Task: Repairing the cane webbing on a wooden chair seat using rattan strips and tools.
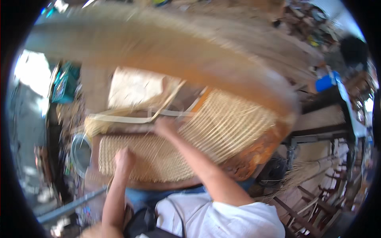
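A wooden chair frame with a woven cane panel (234, 123) lies across my lap, its weave running from the left side up to the right. My left hand (125, 158) is closed against the left part of the weave; whatever its fingers hold is hidden. Above the middle of the panel is my right hand (166, 127), its fingers smeared by motion. Right beside it, pale flat cane strips (131, 118) run left, and one bends upward. Loose thin strands stick out of the weave near both hands.
A broad, curved wooden part (166, 47), blurred, arches over the far side. Beyond the strips lies a pale flat sheet (135, 88). A teal crate (66, 85) stands at left, a blue container (327, 81) at right. Wooden frames (309, 210) and loose fibre (305, 172) lie at lower right.
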